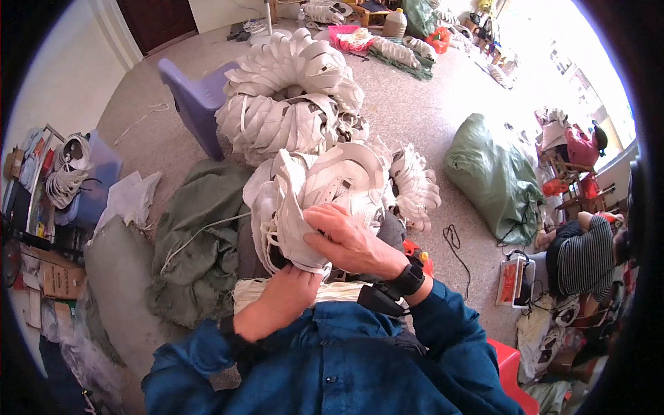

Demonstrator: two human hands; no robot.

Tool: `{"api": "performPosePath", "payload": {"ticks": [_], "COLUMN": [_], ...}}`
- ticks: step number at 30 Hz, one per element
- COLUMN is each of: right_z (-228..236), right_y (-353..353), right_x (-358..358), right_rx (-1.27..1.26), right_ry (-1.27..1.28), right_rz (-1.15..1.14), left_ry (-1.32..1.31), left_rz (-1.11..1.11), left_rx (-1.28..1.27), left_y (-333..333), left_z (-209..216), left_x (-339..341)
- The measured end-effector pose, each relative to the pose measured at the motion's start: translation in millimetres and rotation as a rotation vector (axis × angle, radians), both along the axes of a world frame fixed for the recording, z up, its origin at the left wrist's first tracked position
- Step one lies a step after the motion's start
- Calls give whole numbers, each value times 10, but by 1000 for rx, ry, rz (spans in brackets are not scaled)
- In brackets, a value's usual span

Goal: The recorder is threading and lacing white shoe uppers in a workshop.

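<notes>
On my lap rests a white shoe upper point(299, 232), among other white uppers point(349, 169) bunched just beyond it. My right hand point(353, 242) is closed on its side, thumb and fingers pressing the white material. My left hand point(294, 294) pinches the lower edge of the same upper, its fingertips partly hidden beneath it. Pale loops of lace hang at the upper's left side. A bundle of cream laces point(339, 292) lies across my lap, right below both hands.
Coiled strings of white uppers point(290, 76) sit ahead, by a purple plastic chair point(190, 104). Dark green cloth point(197, 235) lies at left, a full green sack point(487, 173) at right. A person in a striped top point(586, 259) sits far right. A black cord point(460, 256) lies on the floor.
</notes>
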State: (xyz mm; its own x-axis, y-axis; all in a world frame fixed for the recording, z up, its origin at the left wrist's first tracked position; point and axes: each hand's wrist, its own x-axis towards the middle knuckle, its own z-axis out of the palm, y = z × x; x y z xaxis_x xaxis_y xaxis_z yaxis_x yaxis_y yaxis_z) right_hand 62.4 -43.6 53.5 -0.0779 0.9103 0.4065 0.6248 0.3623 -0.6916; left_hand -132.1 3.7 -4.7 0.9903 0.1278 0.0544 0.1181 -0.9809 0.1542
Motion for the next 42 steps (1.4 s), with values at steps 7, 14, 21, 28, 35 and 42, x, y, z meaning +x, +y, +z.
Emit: {"api": "performPosePath", "payload": {"ticks": [7,14,21,28,35,42], "right_z": [25,-680,-624,-1220,-1207,-952], "right_y": [-82,-904,-1097,-1354,-1104,-1095], "right_x": [9,448,288,280,338,218], "right_rx": [-205,-229,15,-329,-324,-201], "right_ry": [62,-235,150,509,163,212], "right_rz": [-31,-196,-707,-835,-853,-773], "left_ry": [-443,-362,-381,-356,-1,-185], "left_rz": [-247,298,276,123,191,258], "left_rx": [22,-295,-21,-7,-40,-287], "left_y": [61,744,481,106,302,268], "left_z": [521,65,179,326,-141,-253], "left_x": [241,-307,149,867,1538,1151]}}
